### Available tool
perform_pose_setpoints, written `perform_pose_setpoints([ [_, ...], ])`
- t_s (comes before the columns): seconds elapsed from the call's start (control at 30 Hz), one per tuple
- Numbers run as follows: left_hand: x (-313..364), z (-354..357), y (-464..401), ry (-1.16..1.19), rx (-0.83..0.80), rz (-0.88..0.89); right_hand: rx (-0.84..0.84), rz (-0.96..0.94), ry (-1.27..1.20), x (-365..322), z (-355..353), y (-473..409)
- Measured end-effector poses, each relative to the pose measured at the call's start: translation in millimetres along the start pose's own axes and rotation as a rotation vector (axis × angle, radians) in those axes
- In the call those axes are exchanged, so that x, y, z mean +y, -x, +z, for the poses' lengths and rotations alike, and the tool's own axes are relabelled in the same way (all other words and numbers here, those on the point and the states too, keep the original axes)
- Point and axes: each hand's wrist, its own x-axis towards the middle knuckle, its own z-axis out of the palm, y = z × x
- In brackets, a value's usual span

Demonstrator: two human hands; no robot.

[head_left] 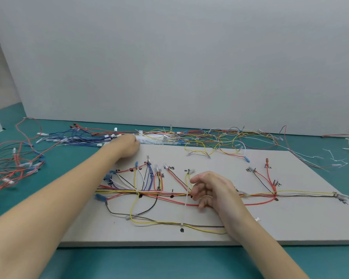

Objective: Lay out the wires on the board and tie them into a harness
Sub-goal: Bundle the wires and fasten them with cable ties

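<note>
here, the right hand [208, 190] pinches the wires [149, 191] on the board [290, 224] beside a white tie [186, 198]; the left hand [127, 144] reaches the cable ties [151, 137], grip unclear. keep the bundle pressed together while tying.

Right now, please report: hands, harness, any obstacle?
Left hand at cable ties beyond board, grip hidden. Right hand pinching main wire bundle by a white tie. Loose wires crowd far edge.

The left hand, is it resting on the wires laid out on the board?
No, the left hand reaches past the board.
</note>
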Motion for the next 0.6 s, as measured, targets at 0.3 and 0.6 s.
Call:
perform_pose_setpoints([
  [0.3,6.7,0.1,-6.1,-0.049,-0.019,-0.116,-0.013,0.013,-0.010,-0.9,-0.9,0.4],
  [0.6,4.0,1.3,1.5,0.215,0.395,0.062,-0.006,0.023,0.016,-1.1,1.0,-0.5],
])
